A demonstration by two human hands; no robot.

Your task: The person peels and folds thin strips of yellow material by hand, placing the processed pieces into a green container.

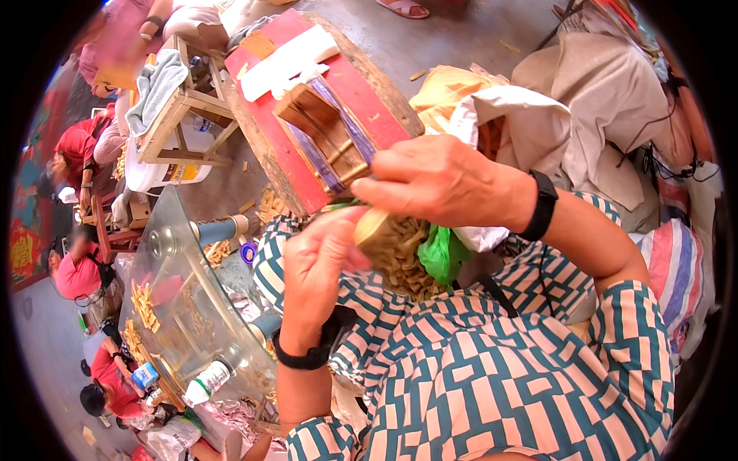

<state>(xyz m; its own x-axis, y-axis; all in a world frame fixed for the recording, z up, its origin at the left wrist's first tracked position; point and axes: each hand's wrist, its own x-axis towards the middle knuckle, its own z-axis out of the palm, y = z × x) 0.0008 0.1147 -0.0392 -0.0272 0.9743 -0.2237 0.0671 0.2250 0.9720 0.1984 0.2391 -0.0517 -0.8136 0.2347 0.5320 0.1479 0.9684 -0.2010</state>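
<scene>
My left hand point(323, 253) is closed on a pale yellow strip point(369, 227), blurred at its fingertips. My right hand point(430, 184) has its fingers curled just above it, at the lower end of a red board point(257, 111); what they grip is too small to make out. The board has a worn wooden edge, a brown wooden block point(307, 107) between purple side bands, and white pieces point(288, 58) on top. Below my hands lies a pile of short tan pieces point(407, 269), with a green plastic bag point(442, 257) at its right, over my patterned lap.
A glass table point(184, 284) with tan pieces and bottles stands at my left, below a wooden stool point(184, 115) with a grey towel. Cloth sacks point(584, 107) and a striped bag point(669, 284) are at my right. Several co-workers point(88, 276) sit along the left.
</scene>
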